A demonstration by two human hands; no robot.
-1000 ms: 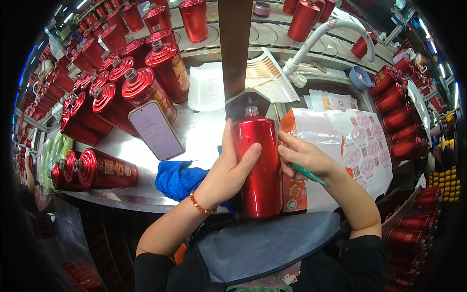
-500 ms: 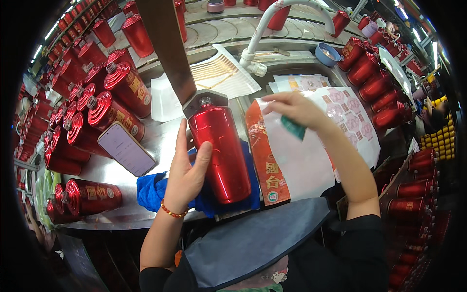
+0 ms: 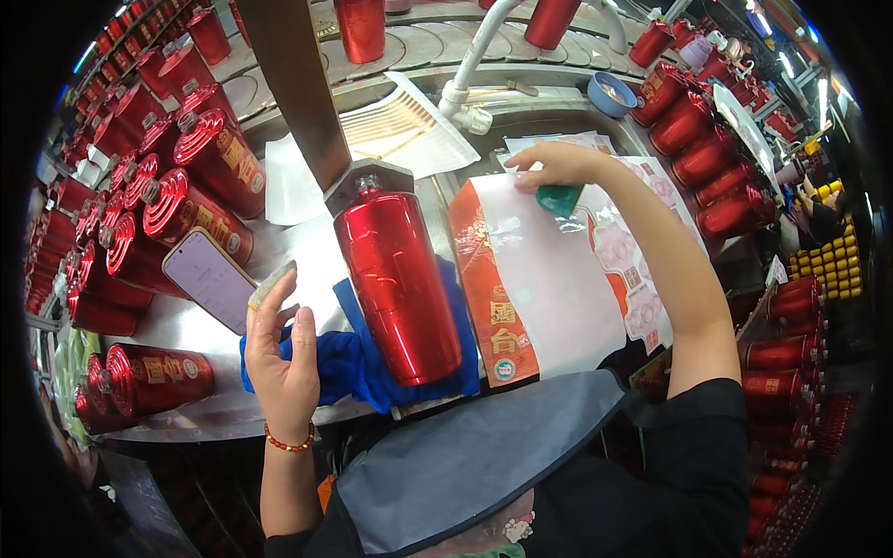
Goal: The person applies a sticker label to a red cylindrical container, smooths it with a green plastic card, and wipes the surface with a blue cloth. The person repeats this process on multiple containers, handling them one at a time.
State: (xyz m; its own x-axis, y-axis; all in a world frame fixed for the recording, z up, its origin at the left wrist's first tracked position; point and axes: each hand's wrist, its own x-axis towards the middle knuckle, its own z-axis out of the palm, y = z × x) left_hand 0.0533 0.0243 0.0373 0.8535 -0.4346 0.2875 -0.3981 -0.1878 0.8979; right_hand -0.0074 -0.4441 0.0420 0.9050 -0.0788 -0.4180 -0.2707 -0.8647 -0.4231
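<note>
Strip lights glow on both sides of this crowded workroom, and a curved conveyor [image 3: 419, 51] of overlapping plates runs beyond the back edge of the steel tabletop [image 3: 299, 244]. Along the left edge I see red bottles [image 3: 223, 153] packed close in rows, with two more bottles [image 3: 160, 378] lying near the front left corner. Beside the rows rests a phone [image 3: 209, 279], its screen lit. Next comes the person's left hand [image 3: 288, 363], empty, fingers up and spread a little, with a greyish-yellow covering on one fingertip and a beaded bracelet [image 3: 289, 438] at the wrist; it is in front of a blue cloth [image 3: 349, 358] near the front edge.

Mid-tabletop, on that cloth, lies the main red bottle [image 3: 398, 298], base toward the front edge, neck at a dark bracket [image 3: 406, 179] by the foot of a metal post [image 3: 296, 84]. Neither hand touches it. Behind are a striped sheet [image 3: 400, 130] and a white pipe [image 3: 476, 51].

Right of the bottle, a red label [image 3: 493, 307] lies partly under a white sheet [image 3: 558, 279]. Over its back edge the right hand [image 3: 566, 166], well apart from the left, bends its fingers around a green scraper [image 3: 558, 199]; whether it touches the sheet, I cannot tell. Farther right come pink-printed sheets [image 3: 642, 244], a blue bowl [image 3: 603, 102] near the back edge, and stacked red bottles [image 3: 707, 158].
</note>
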